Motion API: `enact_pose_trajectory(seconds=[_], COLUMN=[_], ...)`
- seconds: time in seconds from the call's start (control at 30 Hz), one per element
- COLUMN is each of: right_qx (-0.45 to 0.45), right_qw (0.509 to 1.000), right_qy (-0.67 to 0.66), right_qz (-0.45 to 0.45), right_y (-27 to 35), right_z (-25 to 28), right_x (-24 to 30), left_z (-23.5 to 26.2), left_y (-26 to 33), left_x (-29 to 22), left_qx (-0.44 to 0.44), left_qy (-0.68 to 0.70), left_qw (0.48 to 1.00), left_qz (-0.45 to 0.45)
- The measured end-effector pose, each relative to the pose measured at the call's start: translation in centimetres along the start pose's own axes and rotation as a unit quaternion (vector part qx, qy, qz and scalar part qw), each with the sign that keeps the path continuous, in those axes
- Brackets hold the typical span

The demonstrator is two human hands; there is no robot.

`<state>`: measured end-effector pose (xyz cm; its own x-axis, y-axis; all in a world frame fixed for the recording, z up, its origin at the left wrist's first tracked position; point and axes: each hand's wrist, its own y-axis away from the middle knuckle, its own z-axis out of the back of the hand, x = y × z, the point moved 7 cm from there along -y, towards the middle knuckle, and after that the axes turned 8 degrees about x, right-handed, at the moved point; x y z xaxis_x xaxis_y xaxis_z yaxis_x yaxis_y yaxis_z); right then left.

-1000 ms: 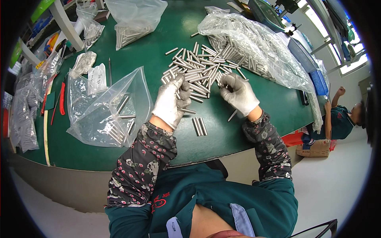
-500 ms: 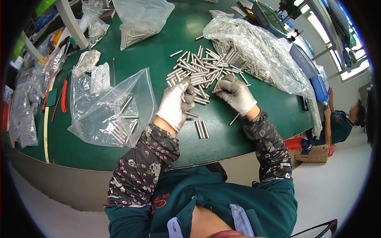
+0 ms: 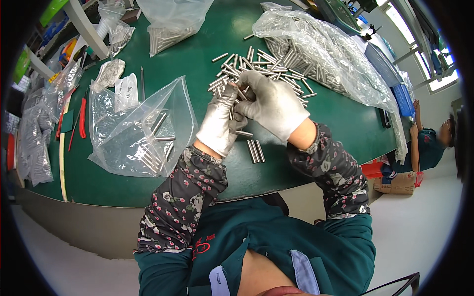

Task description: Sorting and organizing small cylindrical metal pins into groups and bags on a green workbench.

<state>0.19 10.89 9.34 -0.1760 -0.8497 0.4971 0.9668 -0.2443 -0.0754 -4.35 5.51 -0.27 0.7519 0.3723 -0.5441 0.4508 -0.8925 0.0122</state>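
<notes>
My left hand (image 3: 217, 124), in a white glove with greyed fingertips, is closed round metal pins; one pin (image 3: 243, 133) sticks out below its fingers. My right hand (image 3: 276, 104), gloved alike, meets it from the right with bent fingers. Its fingertips are tucked behind the hand, and what they pinch is hidden. Both hands are over the near edge of a loose pile of short silver pins (image 3: 269, 66). Just below the hands, three pins (image 3: 256, 151) lie side by side on the green tabletop (image 3: 212, 185).
On the left lies a clear bag (image 3: 106, 148) with several pins inside, near red-handled pliers (image 3: 82, 118) and a pen (image 3: 142, 84). Another bag of pins (image 3: 170, 37) stands behind. A large open plastic bag (image 3: 340, 64) spills pins at right, beside a blue basket (image 3: 401, 101). A person (image 3: 429, 148) is farther right.
My right hand has moved left across the pile and come together with my left hand. The left hand stays closed in about the same place. The view has shifted slightly.
</notes>
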Motion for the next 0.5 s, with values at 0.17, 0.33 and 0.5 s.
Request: enact_pose_trajectory(seconds=[0.17,0.33,0.5], right_qx=[0.025,-0.064,0.042], right_qw=[1.0,0.984,0.983], right_qy=[-0.01,-0.165,0.177], right_qz=[0.004,-0.028,-0.026], right_y=[0.1,1.5,2.5], right_z=[-0.3,0.6,-2.8], right_x=[-0.9,-3.5,-3.2], left_z=[0.7,2.0,2.6], left_y=[-0.5,0.1,0.1], left_x=[0.2,-2.4,-4.3], left_qx=[0.001,-0.103,-0.123], left_qy=[-0.048,0.029,0.085], left_qw=[0.999,0.993,0.984], left_qz=[0.017,-0.046,-0.097])
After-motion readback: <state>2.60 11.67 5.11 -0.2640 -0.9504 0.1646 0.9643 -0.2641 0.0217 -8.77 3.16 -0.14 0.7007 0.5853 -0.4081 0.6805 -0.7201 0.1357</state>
